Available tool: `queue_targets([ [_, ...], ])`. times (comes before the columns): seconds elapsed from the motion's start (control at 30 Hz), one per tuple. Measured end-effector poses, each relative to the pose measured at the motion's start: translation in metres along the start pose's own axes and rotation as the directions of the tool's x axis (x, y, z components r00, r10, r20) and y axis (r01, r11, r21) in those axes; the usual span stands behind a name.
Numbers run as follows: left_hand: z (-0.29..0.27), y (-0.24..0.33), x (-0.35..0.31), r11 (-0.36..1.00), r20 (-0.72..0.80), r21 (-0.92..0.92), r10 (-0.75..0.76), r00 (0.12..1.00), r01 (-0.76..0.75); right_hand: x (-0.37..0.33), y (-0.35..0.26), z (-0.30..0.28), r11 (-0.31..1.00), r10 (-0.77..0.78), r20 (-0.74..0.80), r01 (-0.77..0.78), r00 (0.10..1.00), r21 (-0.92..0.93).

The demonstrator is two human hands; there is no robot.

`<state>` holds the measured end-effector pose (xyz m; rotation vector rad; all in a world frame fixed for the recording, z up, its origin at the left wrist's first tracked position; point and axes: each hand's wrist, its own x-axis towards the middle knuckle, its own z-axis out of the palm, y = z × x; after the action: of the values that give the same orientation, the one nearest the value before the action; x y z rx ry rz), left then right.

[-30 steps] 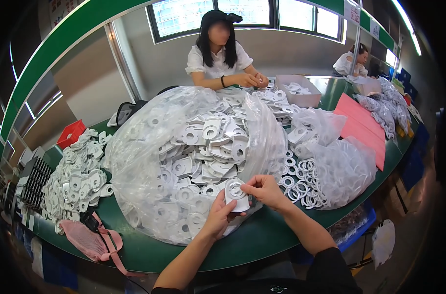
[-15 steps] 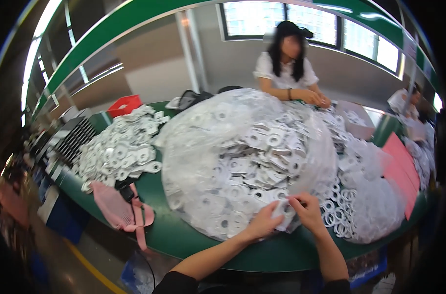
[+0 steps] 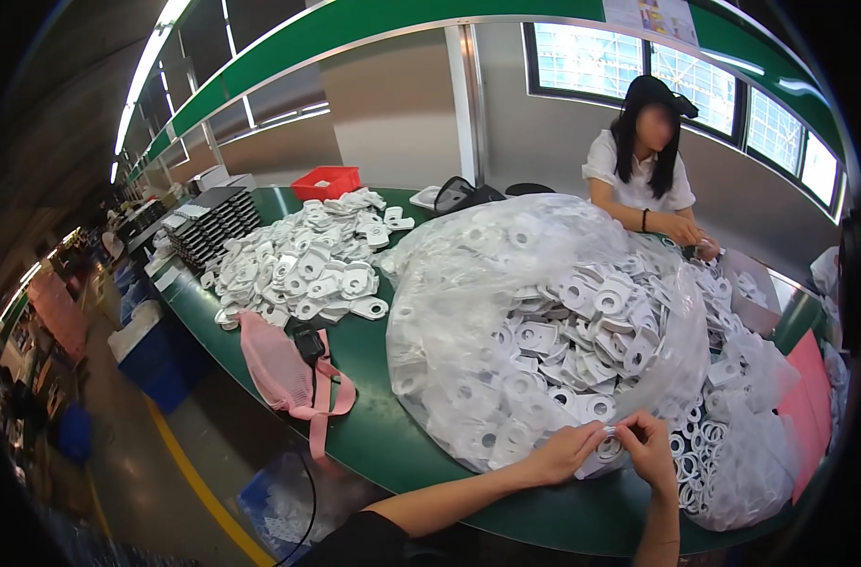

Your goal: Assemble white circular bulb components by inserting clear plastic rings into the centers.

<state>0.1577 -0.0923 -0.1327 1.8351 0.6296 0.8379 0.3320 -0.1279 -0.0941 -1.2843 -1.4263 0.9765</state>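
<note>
Close to the table's front edge, my left hand (image 3: pixel 565 454) pinches a flat white plastic part with a round hole (image 3: pixel 602 463). My right hand (image 3: pixel 650 452) has its thumb and fingers closed at the same part, by the rim of the hole. Whether a separate ring sits between those fingertips is too small to make out. Just beyond my hands lies a big clear plastic bag (image 3: pixel 449 378), its mouth spread wide over a heap of similar white parts (image 3: pixel 582 326). White plastic rings (image 3: pixel 695 454) lie loose to the right of my right hand, beside another clear bag (image 3: pixel 747 468).
A second pile of white parts (image 3: pixel 322 269) covers the table's left side, near black stacked trays (image 3: pixel 213 227) and a red bin (image 3: pixel 327 182). A pink mesh bag (image 3: pixel 275 364) hangs over the front edge. Across the table a co-worker (image 3: pixel 643 170) handles something beside a cardboard box (image 3: pixel 750 293).
The whole view has swung left, so things appear farther right. My hands stay together at the white part, and my right fingers now meet the left ones at its hole.
</note>
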Motion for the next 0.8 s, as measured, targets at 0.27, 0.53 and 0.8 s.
queue_targets([
  [0.27,-0.004,0.000,-0.001,0.984,-0.121,0.169,0.078,0.990,-0.057,0.001,0.010,0.010,0.975,-0.113,0.008,0.113,0.994,-0.194],
  [0.53,0.022,-0.005,-0.005,0.927,-0.263,-0.371,-0.052,0.963,-0.051,0.007,0.017,0.024,0.961,-0.058,-0.241,0.119,0.969,0.250],
  [0.8,0.009,-0.014,0.004,0.878,-0.043,-0.478,-0.049,0.998,0.023,0.003,0.012,0.012,0.973,-0.094,-0.049,0.102,0.994,0.207],
])
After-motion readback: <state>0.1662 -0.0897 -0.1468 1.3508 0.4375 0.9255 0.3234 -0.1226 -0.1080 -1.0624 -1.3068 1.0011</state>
